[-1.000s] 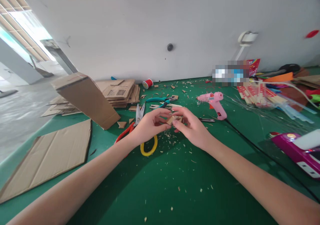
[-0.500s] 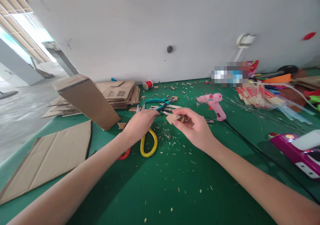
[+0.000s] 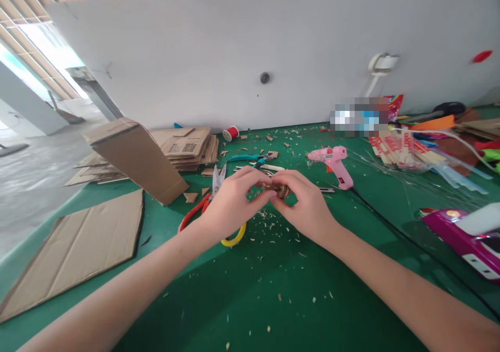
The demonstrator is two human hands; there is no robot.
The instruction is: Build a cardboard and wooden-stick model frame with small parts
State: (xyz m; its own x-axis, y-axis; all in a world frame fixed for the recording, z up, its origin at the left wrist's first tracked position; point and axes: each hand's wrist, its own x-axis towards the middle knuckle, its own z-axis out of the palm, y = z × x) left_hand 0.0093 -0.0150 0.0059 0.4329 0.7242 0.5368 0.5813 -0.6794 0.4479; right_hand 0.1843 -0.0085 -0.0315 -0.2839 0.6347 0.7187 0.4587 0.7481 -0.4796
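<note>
Locate the small brown piece, apparently cardboard, (image 3: 282, 189) to the left of the pink plastic glue gun (image 3: 333, 159) and nearer to you. Your left hand (image 3: 234, 198) and right hand (image 3: 307, 201) both grip it, thumbs meeting at the near side and fingers arched over the far side; a fingertip hold from two sides likely suits so small a part. The fingers hide most of its outline. The glue gun's nozzle points left and its handle toward you, presumably for reach by the right hand; its black cord (image 3: 390, 219) leads off to the right, away from your fingers. The teal-handled pliers (image 3: 240, 158) lie left of the glue gun, just beyond your hands. For markings, refer to the stack of flat brown cardboard (image 3: 203, 136), far left of the glue gun: two dark square codes are printed there. The red-and-white wrapped sticks (image 3: 398, 150), right of the glue gun, carry print too small to read.
</note>
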